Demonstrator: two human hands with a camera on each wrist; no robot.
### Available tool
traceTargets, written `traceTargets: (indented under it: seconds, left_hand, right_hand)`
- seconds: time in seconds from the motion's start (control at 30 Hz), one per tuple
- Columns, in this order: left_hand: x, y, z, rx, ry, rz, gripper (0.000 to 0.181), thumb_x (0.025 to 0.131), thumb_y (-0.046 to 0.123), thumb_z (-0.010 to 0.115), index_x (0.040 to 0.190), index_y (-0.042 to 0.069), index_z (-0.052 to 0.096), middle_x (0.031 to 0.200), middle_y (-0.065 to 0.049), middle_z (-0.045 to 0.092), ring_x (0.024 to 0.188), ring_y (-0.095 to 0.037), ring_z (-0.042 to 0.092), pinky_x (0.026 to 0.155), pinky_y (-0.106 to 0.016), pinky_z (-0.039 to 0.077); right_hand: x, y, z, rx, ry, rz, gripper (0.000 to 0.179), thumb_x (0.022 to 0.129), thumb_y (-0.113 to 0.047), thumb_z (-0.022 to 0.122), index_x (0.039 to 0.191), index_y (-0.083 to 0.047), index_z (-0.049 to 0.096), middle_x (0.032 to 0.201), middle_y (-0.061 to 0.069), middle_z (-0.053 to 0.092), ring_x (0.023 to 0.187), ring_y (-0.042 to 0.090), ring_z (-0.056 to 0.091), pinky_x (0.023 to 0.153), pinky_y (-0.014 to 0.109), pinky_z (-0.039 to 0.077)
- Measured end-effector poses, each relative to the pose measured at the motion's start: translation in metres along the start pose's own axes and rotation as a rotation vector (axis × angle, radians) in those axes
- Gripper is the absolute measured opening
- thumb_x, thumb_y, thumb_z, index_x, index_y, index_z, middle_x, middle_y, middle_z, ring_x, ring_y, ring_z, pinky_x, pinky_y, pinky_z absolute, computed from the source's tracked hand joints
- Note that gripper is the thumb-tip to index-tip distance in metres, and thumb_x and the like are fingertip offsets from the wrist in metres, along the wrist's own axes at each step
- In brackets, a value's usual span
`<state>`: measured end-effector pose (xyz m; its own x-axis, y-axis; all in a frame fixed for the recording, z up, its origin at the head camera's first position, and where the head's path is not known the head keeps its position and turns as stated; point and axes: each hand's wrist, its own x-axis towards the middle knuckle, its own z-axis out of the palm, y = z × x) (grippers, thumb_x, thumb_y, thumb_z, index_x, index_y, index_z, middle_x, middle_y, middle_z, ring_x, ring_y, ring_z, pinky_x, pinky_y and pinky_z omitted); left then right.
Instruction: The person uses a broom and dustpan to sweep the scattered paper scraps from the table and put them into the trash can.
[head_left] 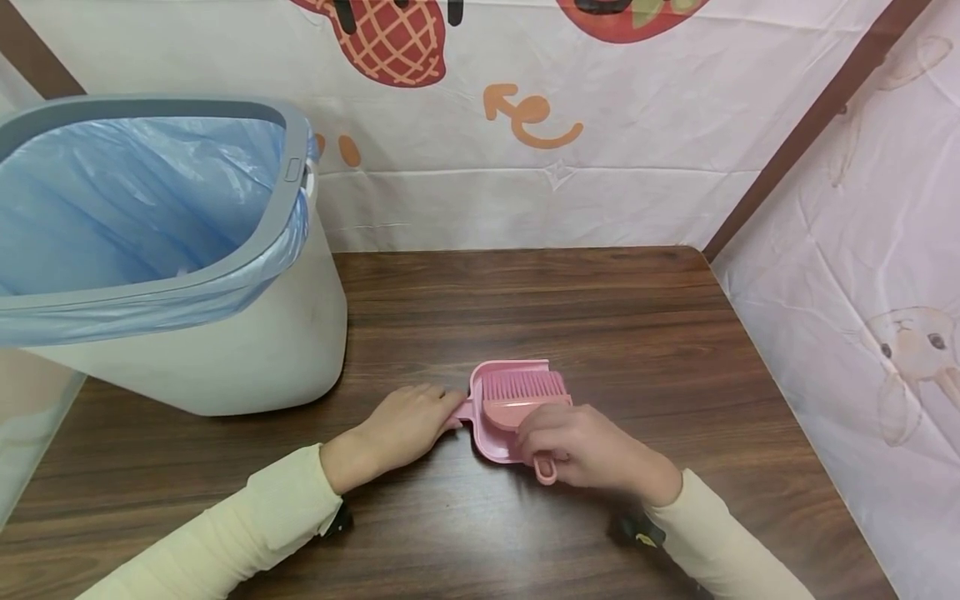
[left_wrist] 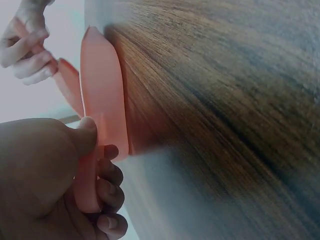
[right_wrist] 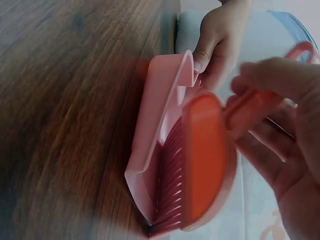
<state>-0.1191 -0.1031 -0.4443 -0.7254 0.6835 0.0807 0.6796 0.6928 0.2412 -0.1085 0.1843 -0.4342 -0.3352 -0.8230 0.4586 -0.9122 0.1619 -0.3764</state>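
Note:
A small pink dustpan (head_left: 495, 446) lies on the wooden table, its open side toward the right. My left hand (head_left: 405, 427) grips its short handle (left_wrist: 88, 187), thumb on top and fingers curled beneath in the left wrist view. A pink hand brush (head_left: 517, 410) is over the pan, and my right hand (head_left: 585, 446) holds it by its handle (right_wrist: 255, 107), the looped end sticking out past the fingers. The bristles (right_wrist: 170, 180) reach down into the pan in the right wrist view. Part of the pan is hidden by the brush and right hand.
At the left of the table stands a large white bin (head_left: 300, 333) with a grey rim (head_left: 288, 179) and a blue bag liner (head_left: 187, 179). A printed cloth (head_left: 637, 167) hangs behind the table (head_left: 465, 308), and another along the right side.

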Motion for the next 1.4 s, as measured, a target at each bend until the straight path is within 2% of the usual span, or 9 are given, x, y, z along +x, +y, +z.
traceTargets:
  seconds: [0.23, 0.47, 0.6, 0.7, 1.07, 1.27, 1.4]
  left_hand:
    - [0.000, 0.001, -0.002, 0.005, -0.001, -0.007, 0.028, 0.103, 0.027, 0.061, 0.121, 0.006, 0.062, 0.099, -0.011, 0.068, 0.095, -0.032, 0.067, 0.079, -0.049, 0.054]
    - [0.000, 0.002, -0.001, 0.015, -0.009, -0.019, 0.029, 0.103, 0.026, 0.061, 0.123, 0.005, 0.062, 0.097, -0.011, 0.067, 0.095, -0.032, 0.067, 0.082, -0.050, 0.054]
    - [0.000, 0.002, -0.001, 0.024, -0.016, -0.020, 0.030, 0.103, 0.025, 0.060, 0.125, 0.004, 0.062, 0.096, -0.011, 0.066, 0.096, -0.032, 0.067, 0.083, -0.050, 0.053]
    - [0.000, 0.002, -0.001, 0.024, -0.021, -0.021, 0.031, 0.104, 0.026, 0.060, 0.126, 0.004, 0.062, 0.096, -0.011, 0.066, 0.097, -0.032, 0.067, 0.083, -0.051, 0.053]
    - [0.001, 0.001, -0.005, 0.029, -0.050, -0.034, 0.038, 0.102, 0.032, 0.063, 0.127, 0.004, 0.062, 0.109, -0.014, 0.070, 0.106, -0.033, 0.067, 0.089, -0.052, 0.052]
    - [0.003, -0.004, -0.016, 0.043, -0.046, -0.053, 0.043, 0.102, 0.041, 0.060, 0.127, 0.006, 0.065, 0.116, -0.013, 0.069, 0.112, -0.032, 0.065, 0.091, -0.052, 0.051]
    - [0.010, -0.012, -0.031, 0.046, -0.024, -0.090, 0.046, 0.103, 0.042, 0.059, 0.128, 0.004, 0.066, 0.115, -0.013, 0.069, 0.108, -0.031, 0.066, 0.089, -0.051, 0.052]
  right_hand:
    - [-0.005, -0.003, 0.004, -0.065, -0.173, 0.107, 0.022, 0.075, -0.021, 0.085, 0.087, -0.024, 0.066, 0.103, -0.013, 0.064, 0.102, 0.001, 0.059, 0.080, 0.016, 0.049]
    - [-0.006, -0.012, 0.005, -0.008, -0.324, 0.190, 0.035, 0.071, -0.036, 0.091, 0.095, -0.024, 0.069, 0.114, -0.011, 0.060, 0.112, 0.004, 0.055, 0.091, 0.020, 0.048]
    - [-0.008, -0.014, 0.006, -0.002, -0.367, 0.232, 0.036, 0.070, -0.037, 0.091, 0.097, -0.025, 0.069, 0.117, -0.011, 0.059, 0.112, 0.003, 0.054, 0.090, 0.019, 0.048]
    - [-0.008, -0.015, 0.005, 0.007, -0.369, 0.235, 0.035, 0.071, -0.036, 0.090, 0.097, -0.025, 0.069, 0.118, -0.011, 0.058, 0.112, 0.003, 0.054, 0.091, 0.020, 0.048]
    - [-0.011, -0.012, 0.000, 0.175, -0.335, 0.155, 0.030, 0.082, -0.028, 0.086, 0.105, -0.018, 0.069, 0.126, 0.002, 0.060, 0.125, 0.013, 0.054, 0.107, 0.027, 0.043]
    - [-0.009, -0.011, -0.006, 0.273, -0.320, 0.154, 0.025, 0.087, -0.024, 0.083, 0.106, -0.015, 0.070, 0.126, 0.003, 0.063, 0.133, 0.025, 0.052, 0.115, 0.034, 0.036]
    - [-0.005, -0.005, -0.015, 0.256, -0.250, 0.176, 0.019, 0.089, -0.021, 0.080, 0.103, -0.013, 0.070, 0.122, 0.003, 0.066, 0.130, 0.025, 0.055, 0.114, 0.037, 0.038]
